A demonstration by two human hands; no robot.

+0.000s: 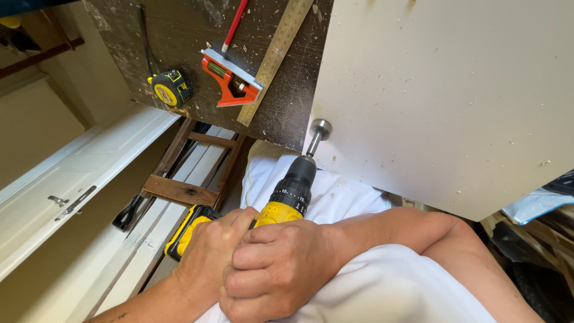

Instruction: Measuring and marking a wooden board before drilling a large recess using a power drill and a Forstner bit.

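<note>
Both my hands grip a yellow and black cordless drill (291, 192) low in the middle of the view. My left hand (208, 254) wraps the drill's handle near the battery end. My right hand (276, 270) closes over the left hand and the back of the drill body. The drill points up and to the right. Its wide round boring bit (320, 128) touches the near left edge of a pale beige board (442, 90), which is speckled with sawdust.
The board lies on a dark, dusty worktop (179, 36). On the worktop are a yellow tape measure (170, 88), an orange combination square (230, 81), a steel ruler (275, 60) and a red pencil (235, 24). A wooden trestle (179, 191) and a white door (72, 203) lie below left.
</note>
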